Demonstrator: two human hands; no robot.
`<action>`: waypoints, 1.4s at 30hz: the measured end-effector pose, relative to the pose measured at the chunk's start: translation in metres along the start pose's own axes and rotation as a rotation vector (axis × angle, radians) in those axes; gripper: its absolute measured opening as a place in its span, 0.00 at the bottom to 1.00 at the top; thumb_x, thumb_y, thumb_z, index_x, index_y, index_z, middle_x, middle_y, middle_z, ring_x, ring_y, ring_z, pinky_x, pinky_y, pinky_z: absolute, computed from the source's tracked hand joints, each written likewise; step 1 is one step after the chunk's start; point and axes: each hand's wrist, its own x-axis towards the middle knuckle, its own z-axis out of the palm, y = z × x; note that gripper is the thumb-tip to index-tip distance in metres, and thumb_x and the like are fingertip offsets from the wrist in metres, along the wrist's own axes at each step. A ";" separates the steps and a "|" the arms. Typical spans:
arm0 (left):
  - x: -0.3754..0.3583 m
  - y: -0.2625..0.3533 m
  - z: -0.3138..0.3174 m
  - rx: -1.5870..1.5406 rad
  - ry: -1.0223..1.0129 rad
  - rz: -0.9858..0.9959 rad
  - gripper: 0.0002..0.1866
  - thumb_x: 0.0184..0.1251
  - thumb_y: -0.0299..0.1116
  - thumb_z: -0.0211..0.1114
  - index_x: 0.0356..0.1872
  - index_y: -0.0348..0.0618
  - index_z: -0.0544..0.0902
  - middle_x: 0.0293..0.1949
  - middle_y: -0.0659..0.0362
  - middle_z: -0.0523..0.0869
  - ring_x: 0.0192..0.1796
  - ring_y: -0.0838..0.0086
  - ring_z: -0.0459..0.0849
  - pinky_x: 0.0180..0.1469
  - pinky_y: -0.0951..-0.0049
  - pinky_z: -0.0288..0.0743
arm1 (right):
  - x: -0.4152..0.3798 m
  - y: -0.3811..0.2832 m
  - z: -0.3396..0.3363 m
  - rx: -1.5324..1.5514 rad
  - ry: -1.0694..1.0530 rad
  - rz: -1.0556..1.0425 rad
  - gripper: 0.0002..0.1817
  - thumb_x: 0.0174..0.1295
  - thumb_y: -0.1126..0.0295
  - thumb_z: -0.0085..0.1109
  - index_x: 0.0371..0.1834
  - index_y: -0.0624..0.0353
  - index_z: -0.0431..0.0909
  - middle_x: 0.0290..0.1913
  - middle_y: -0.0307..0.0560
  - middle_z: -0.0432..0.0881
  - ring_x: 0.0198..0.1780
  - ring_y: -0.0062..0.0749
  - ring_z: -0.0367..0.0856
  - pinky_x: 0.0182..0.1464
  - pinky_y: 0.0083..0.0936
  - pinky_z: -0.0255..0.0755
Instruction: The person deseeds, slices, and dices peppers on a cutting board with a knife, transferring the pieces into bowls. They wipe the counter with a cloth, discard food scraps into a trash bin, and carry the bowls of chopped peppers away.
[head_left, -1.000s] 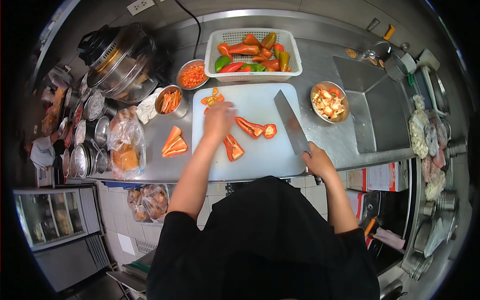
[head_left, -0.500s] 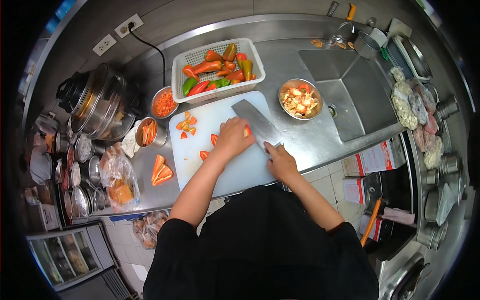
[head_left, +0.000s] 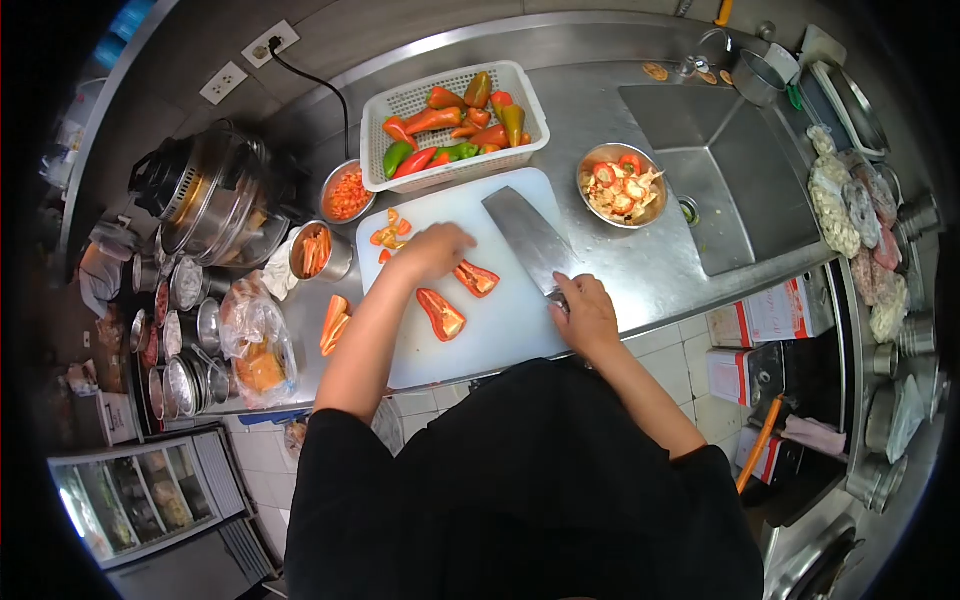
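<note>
My left hand (head_left: 437, 250) hovers, slightly blurred, over the white cutting board (head_left: 520, 330), near small orange pepper pieces (head_left: 390, 228). What its fingers hold, if anything, cannot be made out. Two red pepper halves lie cut side up below it, one (head_left: 441, 314) nearer my body and one (head_left: 476, 279) to the right. My right hand (head_left: 588, 312) is closed on the handle of a wide cleaver (head_left: 527, 238), whose blade rests flat on the board's right side.
A white basket (head_left: 372, 140) of peppers stands behind the board. Metal bowls hold chopped red pieces (head_left: 347, 193) and pepper scraps (head_left: 622, 186). Pepper strips fill a metal cup (head_left: 338, 262). A sink (head_left: 745, 180) is at the right, a glass-bowled appliance (head_left: 215, 200) at the left.
My left hand has moved left and up, away from the cleaver. Two pepper halves now show opened on the board. The whole view has shifted slightly.
</note>
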 end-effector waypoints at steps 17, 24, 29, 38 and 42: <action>0.002 0.089 -0.041 -0.526 0.170 0.084 0.14 0.69 0.38 0.63 0.49 0.41 0.85 0.33 0.57 0.87 0.37 0.75 0.85 0.44 0.71 0.78 | 0.098 -0.017 -0.020 0.178 0.278 -0.238 0.12 0.62 0.70 0.69 0.48 0.55 0.82 0.58 0.55 0.78 0.48 0.53 0.86 0.48 0.43 0.81; 0.058 0.155 -0.049 -0.411 0.354 0.170 0.15 0.69 0.38 0.62 0.46 0.39 0.86 0.34 0.50 0.88 0.36 0.64 0.86 0.42 0.65 0.78 | 0.112 0.031 -0.054 0.267 0.471 -0.194 0.07 0.58 0.78 0.67 0.38 0.61 0.80 0.54 0.53 0.82 0.45 0.51 0.86 0.44 0.39 0.81; 0.071 0.182 -0.054 -0.424 0.306 0.183 0.15 0.71 0.38 0.60 0.49 0.39 0.86 0.44 0.42 0.89 0.48 0.47 0.88 0.51 0.53 0.79 | 0.119 0.063 -0.053 0.479 0.516 -0.059 0.06 0.58 0.82 0.62 0.36 0.64 0.77 0.52 0.53 0.83 0.41 0.44 0.85 0.42 0.34 0.80; 0.079 0.170 -0.045 -0.498 0.384 0.139 0.16 0.75 0.37 0.63 0.55 0.39 0.85 0.37 0.48 0.89 0.39 0.61 0.87 0.47 0.64 0.78 | 0.140 0.118 -0.051 0.316 0.475 0.133 0.05 0.63 0.76 0.63 0.40 0.63 0.79 0.47 0.54 0.86 0.46 0.45 0.87 0.47 0.37 0.80; 0.093 0.158 -0.039 -0.481 0.485 0.170 0.16 0.75 0.38 0.63 0.55 0.39 0.85 0.37 0.49 0.89 0.39 0.61 0.87 0.47 0.64 0.79 | 0.147 0.134 -0.046 0.066 0.501 0.052 0.06 0.65 0.75 0.63 0.44 0.62 0.82 0.47 0.56 0.86 0.51 0.50 0.85 0.52 0.39 0.79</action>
